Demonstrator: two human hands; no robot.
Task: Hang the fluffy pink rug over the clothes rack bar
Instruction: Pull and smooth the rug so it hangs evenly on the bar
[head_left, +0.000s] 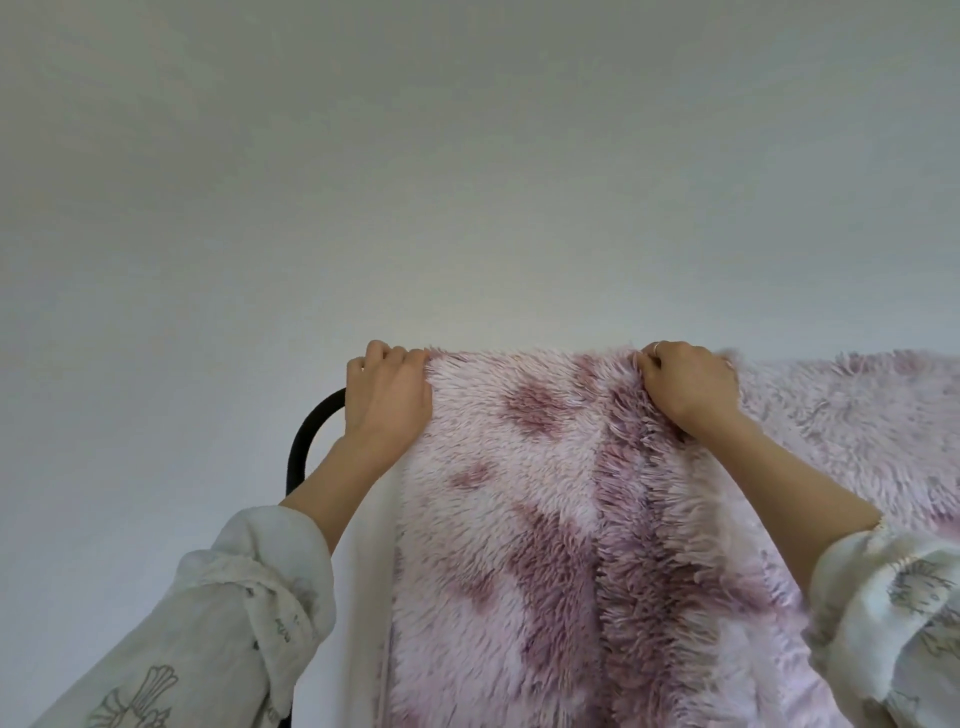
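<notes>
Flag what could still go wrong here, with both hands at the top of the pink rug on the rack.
1. The left hand and right hand pinch the rug at its top fold; the bar beneath is hidden, so if little fabric lies behind it, the rug may slide off when released.
2. A thick vertical ridge runs below the right hand; the bunching could leave it hanging unevenly.
3. The left hand sits beside the rack's curved black end; the rug edge could creep off there.

Sleeves (249, 597): loose off-white fabric, grey line-drawn floral print, cuffs rolled to mid-forearm on both arms. Thin ring (656, 346) on a right hand (691, 387) finger.
</notes>
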